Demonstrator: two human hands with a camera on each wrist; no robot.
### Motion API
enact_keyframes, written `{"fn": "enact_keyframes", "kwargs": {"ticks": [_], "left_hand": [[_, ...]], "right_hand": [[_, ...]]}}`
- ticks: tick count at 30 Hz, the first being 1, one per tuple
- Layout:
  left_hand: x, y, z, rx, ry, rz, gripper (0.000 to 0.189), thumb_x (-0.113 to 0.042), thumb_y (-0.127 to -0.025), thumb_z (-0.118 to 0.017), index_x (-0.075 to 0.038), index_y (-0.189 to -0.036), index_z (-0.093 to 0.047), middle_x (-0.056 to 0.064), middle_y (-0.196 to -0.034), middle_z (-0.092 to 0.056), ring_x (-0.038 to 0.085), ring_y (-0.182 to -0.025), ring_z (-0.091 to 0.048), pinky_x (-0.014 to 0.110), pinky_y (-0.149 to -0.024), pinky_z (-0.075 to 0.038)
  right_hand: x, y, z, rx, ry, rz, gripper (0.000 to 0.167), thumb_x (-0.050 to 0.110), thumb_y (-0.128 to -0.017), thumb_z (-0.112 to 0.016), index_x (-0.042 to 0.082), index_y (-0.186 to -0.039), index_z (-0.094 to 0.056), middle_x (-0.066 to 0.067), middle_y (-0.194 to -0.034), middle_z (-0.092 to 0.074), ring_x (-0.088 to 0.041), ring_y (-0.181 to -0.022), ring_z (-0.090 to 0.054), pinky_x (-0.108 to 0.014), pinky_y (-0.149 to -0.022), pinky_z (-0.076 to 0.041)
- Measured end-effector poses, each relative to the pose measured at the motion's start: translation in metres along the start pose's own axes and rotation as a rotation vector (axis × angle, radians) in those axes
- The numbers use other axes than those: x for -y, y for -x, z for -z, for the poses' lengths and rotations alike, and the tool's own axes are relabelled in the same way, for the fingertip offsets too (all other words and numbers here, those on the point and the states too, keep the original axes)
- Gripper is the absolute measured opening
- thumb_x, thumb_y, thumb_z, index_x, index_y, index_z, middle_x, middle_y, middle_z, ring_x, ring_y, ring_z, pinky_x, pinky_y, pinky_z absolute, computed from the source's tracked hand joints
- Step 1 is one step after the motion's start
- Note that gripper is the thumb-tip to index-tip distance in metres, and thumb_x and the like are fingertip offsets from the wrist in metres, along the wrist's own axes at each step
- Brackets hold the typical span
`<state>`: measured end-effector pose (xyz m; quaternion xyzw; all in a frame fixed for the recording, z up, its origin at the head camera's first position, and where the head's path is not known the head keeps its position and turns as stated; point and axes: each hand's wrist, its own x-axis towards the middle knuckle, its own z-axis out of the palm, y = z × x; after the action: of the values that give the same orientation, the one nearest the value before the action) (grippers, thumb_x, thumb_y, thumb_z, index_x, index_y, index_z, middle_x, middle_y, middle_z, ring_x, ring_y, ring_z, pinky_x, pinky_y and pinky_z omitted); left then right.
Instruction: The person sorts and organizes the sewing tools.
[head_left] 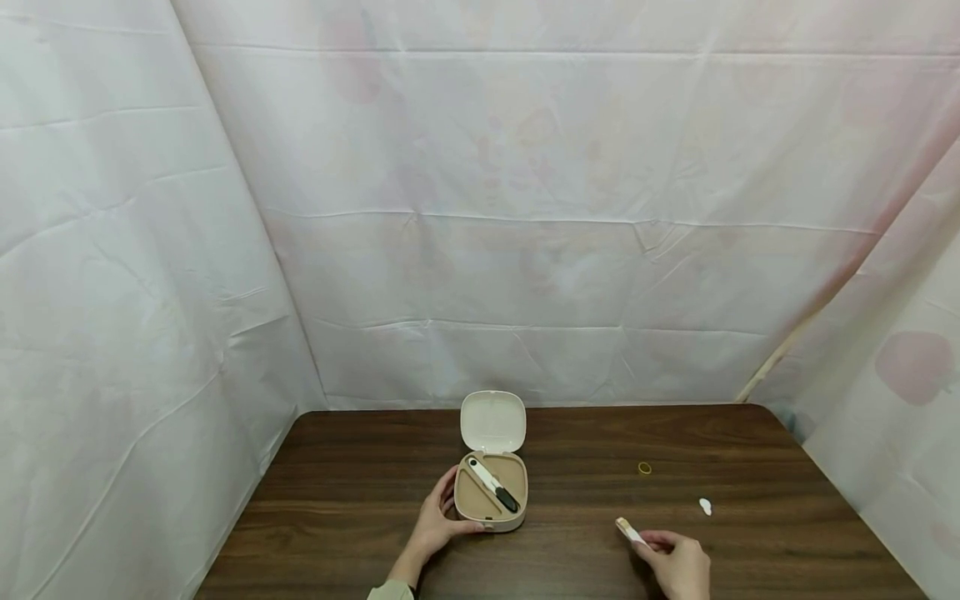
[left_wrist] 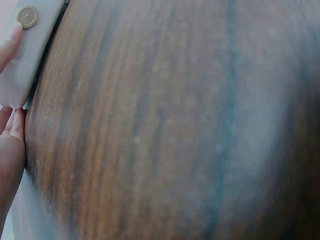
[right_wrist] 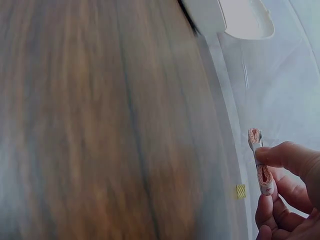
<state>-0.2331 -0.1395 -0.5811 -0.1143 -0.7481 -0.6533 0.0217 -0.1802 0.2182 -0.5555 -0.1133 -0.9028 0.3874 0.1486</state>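
My left hand (head_left: 435, 521) holds the left side and front of a small beige box (head_left: 489, 527), its thumb by the round button (left_wrist: 27, 16) on the front. The box's white lid (head_left: 492, 422) stands raised at the back. Inside, a slim white tool with a dark end (head_left: 492, 485) lies diagonally across the beige divided tray. To the right, my right hand (head_left: 678, 567) pinches a folded measuring tape (right_wrist: 263, 175) between thumb and fingers, above the tabletop. The tape is pale with pinkish folds and printed marks.
A gold ring (head_left: 644, 468) lies on the dark wooden table (head_left: 360, 467), right of the box. Farther right is a small white flat piece (head_left: 705, 506). Pale patterned sheets (head_left: 525, 250) hang behind the table and at both sides.
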Motion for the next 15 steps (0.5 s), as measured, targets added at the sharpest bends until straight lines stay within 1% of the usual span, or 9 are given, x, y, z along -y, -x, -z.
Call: {"fn": "enact_keyframes", "kwargs": {"ticks": [2,5,8,11,15], "left_hand": [[0.007,-0.002,0.0,-0.007,-0.002,0.002,0.102,-0.007,-0.055,-0.083,0.003,-0.137,-0.024,0.022,-0.138,-0.028,0.035,-0.124,-0.029,0.027,-0.094,-0.035],[0.016,-0.004,0.0,-0.009,-0.016,-0.017,0.102,-0.008,-0.055,-0.083,0.001,-0.138,-0.024,0.021,-0.138,-0.029,0.034,-0.124,-0.03,0.027,-0.094,-0.036],[0.018,-0.004,-0.001,-0.01,-0.024,-0.023,0.102,-0.009,-0.055,-0.084,-0.001,-0.138,-0.025,0.02,-0.138,-0.029,0.034,-0.124,-0.03,0.028,-0.095,-0.036],[0.014,-0.004,-0.001,-0.007,-0.01,-0.018,0.102,-0.009,-0.055,-0.083,-0.001,-0.138,-0.025,0.02,-0.138,-0.029,0.033,-0.123,-0.031,0.025,-0.094,-0.036],[0.001,-0.002,-0.002,0.002,0.017,-0.037,0.101,-0.007,-0.056,-0.083,0.004,-0.137,-0.023,0.024,-0.137,-0.028,0.037,-0.123,-0.03,0.026,-0.094,-0.036]], "right_hand": [[0.005,0.0,-0.002,-0.003,-0.01,0.009,0.014,0.017,-0.064,-0.077,0.008,-0.073,-0.072,0.005,-0.06,-0.062,-0.001,-0.051,-0.05,-0.027,-0.054,-0.04],[0.011,-0.001,-0.005,-0.003,-0.023,0.03,0.013,0.016,-0.063,-0.078,0.008,-0.072,-0.071,0.005,-0.059,-0.061,0.0,-0.05,-0.048,-0.025,-0.05,-0.038],[0.018,-0.001,-0.009,0.0,-0.042,0.051,0.012,0.013,-0.063,-0.077,0.007,-0.072,-0.071,0.005,-0.059,-0.061,0.0,-0.049,-0.048,-0.023,-0.049,-0.038],[0.025,-0.002,-0.013,0.01,-0.064,0.071,0.012,0.01,-0.063,-0.077,0.006,-0.072,-0.071,0.004,-0.059,-0.061,-0.001,-0.049,-0.049,-0.022,-0.049,-0.039],[0.037,-0.004,-0.018,0.032,-0.094,0.072,0.01,0.008,-0.064,-0.075,0.004,-0.072,-0.071,0.003,-0.06,-0.061,-0.002,-0.05,-0.05,-0.02,-0.047,-0.04]]}}
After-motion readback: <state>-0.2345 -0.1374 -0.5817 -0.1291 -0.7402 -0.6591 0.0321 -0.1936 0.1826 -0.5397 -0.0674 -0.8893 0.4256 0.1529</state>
